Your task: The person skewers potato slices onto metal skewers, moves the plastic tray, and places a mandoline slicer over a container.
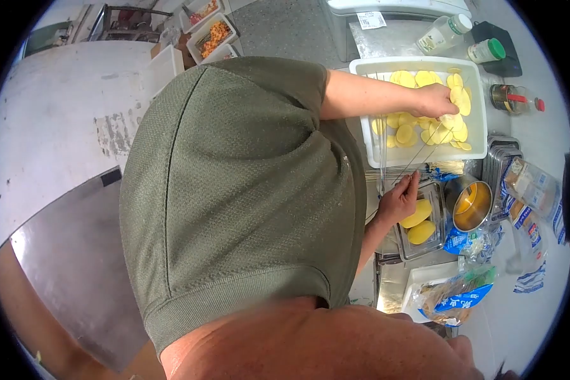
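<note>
My left hand reaches over a white tub of yellow potato slices. Its fingers are closed at a pale potato slice. Below the tub's near corner, my right hand grips thin skewers, which slant up toward the left hand. More thin skewers cross the tub's left side; their lower ends come close to my right hand. Beside that hand, whole peeled potatoes lie in a clear rectangular container.
A metal pot and stacked metal trays stand right of the potatoes. Bottles and a red-capped jar line the back. Plastic packages lie lower right. A bundle of sticks rests below the tub.
</note>
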Action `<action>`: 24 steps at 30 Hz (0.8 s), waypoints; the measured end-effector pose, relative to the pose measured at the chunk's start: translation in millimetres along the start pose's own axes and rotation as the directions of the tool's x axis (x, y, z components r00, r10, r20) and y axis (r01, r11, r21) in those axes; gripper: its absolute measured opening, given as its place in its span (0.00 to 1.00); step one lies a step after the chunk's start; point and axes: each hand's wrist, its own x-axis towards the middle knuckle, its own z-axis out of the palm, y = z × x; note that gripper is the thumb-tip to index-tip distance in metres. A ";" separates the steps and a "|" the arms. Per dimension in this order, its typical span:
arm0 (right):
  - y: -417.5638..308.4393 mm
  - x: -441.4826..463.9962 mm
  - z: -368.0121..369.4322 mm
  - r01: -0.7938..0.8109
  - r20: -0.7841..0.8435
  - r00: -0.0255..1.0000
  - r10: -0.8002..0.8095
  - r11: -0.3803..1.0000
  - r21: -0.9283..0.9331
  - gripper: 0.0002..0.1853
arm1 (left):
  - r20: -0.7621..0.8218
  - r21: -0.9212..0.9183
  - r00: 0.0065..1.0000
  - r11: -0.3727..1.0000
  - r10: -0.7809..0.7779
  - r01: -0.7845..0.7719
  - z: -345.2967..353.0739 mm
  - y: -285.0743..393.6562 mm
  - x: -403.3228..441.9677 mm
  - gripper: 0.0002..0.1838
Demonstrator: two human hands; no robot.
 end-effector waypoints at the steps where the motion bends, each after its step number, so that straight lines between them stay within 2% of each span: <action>1: 4.4 0.5 1.1 0.032 -0.011 0.999 -0.032 0.999 -0.005 0.16 | -0.002 0.015 1.000 1.000 0.009 -0.009 0.1 -3.1 1.8 0.17; 5: 2.3 0.4 -2.5 0.044 0.004 0.999 -0.044 0.997 -0.058 0.16 | 0.004 0.036 1.000 0.999 0.010 -0.010 1.3 -8.4 8.7 0.17; 15: 1.7 -0.4 -5.1 0.060 0.002 0.998 -0.060 0.997 -0.056 0.15 | 0.001 0.088 0.998 0.994 0.062 -0.062 8.4 -14.7 16.4 0.18; 18: 1.8 -1.3 -4.3 0.055 -0.009 0.998 -0.056 0.997 -0.054 0.15 | 0.024 0.199 0.996 0.976 0.089 -0.092 5.2 -9.8 13.1 0.19; 21: -1.8 -1.1 -4.1 0.063 -0.016 0.998 -0.065 0.996 -0.064 0.15 | 0.033 0.194 0.993 0.974 0.113 -0.117 5.9 -11.6 14.5 0.20; 24: -2.1 -0.4 -3.7 0.057 -0.019 0.998 -0.059 0.996 -0.069 0.15 | 0.006 0.227 0.998 0.971 0.070 -0.069 6.3 0.8 4.0 0.21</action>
